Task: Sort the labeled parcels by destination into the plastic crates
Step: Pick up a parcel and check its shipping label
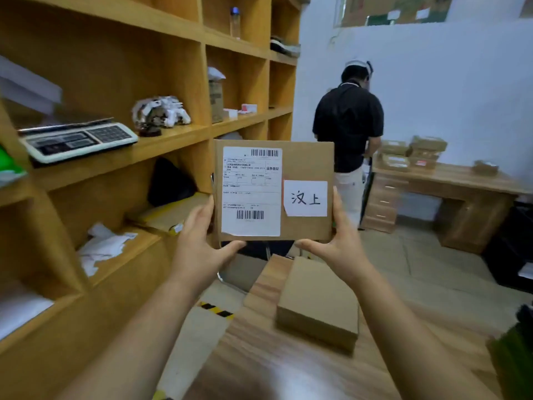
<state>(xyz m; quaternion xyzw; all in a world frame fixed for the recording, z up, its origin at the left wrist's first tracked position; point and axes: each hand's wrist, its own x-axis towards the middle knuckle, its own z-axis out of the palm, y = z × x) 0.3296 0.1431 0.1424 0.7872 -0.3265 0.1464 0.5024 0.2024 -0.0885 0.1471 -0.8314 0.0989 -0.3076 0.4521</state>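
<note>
Wooden table (259, 356) below; both hands, left (199, 241), right (337, 241), grip labeled parcel (305, 160) upright

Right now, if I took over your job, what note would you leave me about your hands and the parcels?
Left hand and right hand both grip the flat brown cardboard parcel by its lower sides, held upright, label facing me. Its white handwritten slip reads 汶上. A second plain brown cardboard box lies on the wooden table. No crates in view. Nothing visibly sorted; both parcels left to sort.
</note>
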